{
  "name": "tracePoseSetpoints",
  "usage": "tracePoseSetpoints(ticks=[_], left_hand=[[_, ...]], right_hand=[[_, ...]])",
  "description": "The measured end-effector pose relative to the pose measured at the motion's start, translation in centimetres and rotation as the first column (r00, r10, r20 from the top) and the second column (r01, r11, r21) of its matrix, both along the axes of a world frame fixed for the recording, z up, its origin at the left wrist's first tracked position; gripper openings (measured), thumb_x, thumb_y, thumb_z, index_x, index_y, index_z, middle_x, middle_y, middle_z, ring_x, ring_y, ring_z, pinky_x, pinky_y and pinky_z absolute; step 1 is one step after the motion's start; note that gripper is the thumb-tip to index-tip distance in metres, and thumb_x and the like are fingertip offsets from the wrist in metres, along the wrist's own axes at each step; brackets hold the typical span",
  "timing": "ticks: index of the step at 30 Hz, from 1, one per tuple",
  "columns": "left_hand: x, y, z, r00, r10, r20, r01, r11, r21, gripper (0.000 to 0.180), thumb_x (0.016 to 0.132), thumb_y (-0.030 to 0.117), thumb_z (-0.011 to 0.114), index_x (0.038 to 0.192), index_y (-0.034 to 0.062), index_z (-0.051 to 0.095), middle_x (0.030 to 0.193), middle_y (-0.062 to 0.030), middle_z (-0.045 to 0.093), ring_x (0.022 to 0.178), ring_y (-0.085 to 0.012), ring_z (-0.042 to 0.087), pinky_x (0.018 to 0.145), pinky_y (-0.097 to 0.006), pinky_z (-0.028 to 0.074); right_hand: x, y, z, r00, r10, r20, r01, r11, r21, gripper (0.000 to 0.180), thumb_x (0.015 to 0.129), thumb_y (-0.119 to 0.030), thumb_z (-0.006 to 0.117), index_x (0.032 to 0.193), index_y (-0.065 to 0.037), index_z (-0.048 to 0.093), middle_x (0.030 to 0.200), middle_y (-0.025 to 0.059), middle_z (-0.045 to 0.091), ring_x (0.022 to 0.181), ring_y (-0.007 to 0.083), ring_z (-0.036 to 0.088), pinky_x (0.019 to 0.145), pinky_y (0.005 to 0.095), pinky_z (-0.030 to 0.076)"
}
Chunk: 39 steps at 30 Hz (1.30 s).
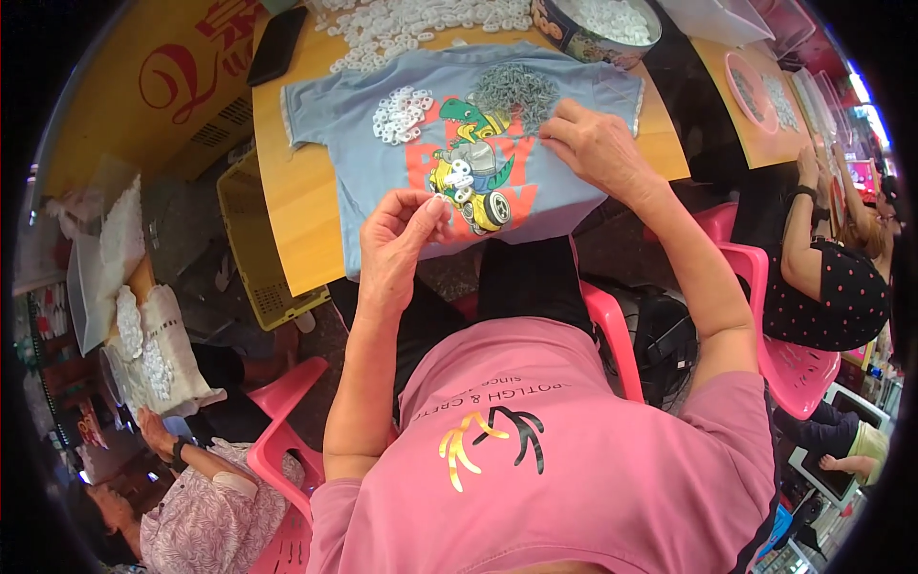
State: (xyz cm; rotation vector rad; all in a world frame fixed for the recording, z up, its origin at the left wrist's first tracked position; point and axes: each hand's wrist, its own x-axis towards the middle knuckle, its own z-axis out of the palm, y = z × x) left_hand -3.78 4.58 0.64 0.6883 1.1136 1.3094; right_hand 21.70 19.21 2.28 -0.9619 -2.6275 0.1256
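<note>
White plastic pieces (402, 115): a heap lies on the blue-grey T-shirt (363, 206), just beyond the left grip (392, 251); a loose cluster (460, 178) sits just right of its fingertips. Left grip: thumb and forefinger closed to a pinch, apparently on one white piece at the tips. Right grip (610, 153): thumb and forefinger close together at the near edge of the grey heap (512, 88); cannot tell whether anything is between them.

Placement: each heap lies within short reach of a grip, presumably to limit arm travel. Shirt spread over the counter (306, 234); its soft weave probably checks rolling. Further stock beyond both grips: white spread (421, 27) and round tin (583, 46).

Materials: white pieces glossy, rounded oblongs with openings; grey ones slim, dull, screw-like, tangled. Shirt limp, printed, slightly rumpled; counter smooth, wood-toned.
</note>
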Motion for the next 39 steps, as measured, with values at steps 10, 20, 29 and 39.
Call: tracePoseSetpoints(ticks=[10, 20, 29, 39], left_hand=[[0.1, 0.0, 0.1, 0.999, 0.006, -0.036, -0.006, 1.0, -0.012, 0.016, 0.093, 0.014, 0.066, 0.098, -0.0006, 0.061, 0.083, -0.0049, 0.065, 0.072, -0.0107, 0.062, 0.066, -0.023, 0.049], [-0.2, 0.0, 0.0, 1.0, 0.015, -0.027, -0.015, 1.0, -0.01, 0.016, 0.093, 0.014, 0.066, 0.097, -0.0003, 0.062, 0.084, -0.0052, 0.066, 0.072, -0.0103, 0.063, 0.066, -0.023, 0.049], [1.4, 0.4, 2.0, 1.0, -0.003, 0.01, 0.002, 0.997, 0.077, 0.015, 0.093, 0.011, 0.064, 0.101, -0.0018, 0.059, 0.086, -0.0062, 0.065, 0.073, -0.0105, 0.063, 0.068, -0.023, 0.05], [1.8, 0.1, 4.0, 0.997, 0.064, -0.041, -0.055, 0.981, 0.186, 0.014, 0.094, 0.009, 0.064, 0.101, -0.0024, 0.059, 0.087, -0.0056, 0.066, 0.074, -0.0092, 0.063, 0.068, -0.023, 0.051]], right_hand=[[-0.3, 0.0, 0.1, 0.996, -0.002, 0.087, 0.002, 1.0, -0.004, 0.011, 0.082, -0.014, 0.067, 0.087, -0.006, 0.061, 0.086, 0.0083, 0.058, 0.077, 0.0309, 0.062, 0.065, 0.0407, 0.05], [-1.1, -1.1, 1.8, 0.953, -0.127, -0.273, 0.027, 0.939, -0.343, 0.016, 0.087, -0.01, 0.065, 0.102, -0.003, 0.063, 0.082, 0.0053, 0.063, 0.066, 0.0152, 0.061, 0.061, 0.0279, 0.048], [-6.2, -6.4, 1.8, 0.525, -0.609, -0.594, -0.523, 0.32, -0.79, 0.021, 0.095, -0.013, 0.062, 0.11, 0.002, 0.062, 0.091, 0.0059, 0.065, 0.069, 0.0074, 0.059, 0.065, 0.0199, 0.049], [-8.4, -8.1, 2.3, 0.48, -0.613, -0.628, -0.618, 0.272, -0.738, 0.014, 0.096, -0.02, 0.062, 0.099, -0.006, 0.062, 0.085, -0.0026, 0.061, 0.067, 0.0027, 0.053, 0.055, 0.0166, 0.036]])
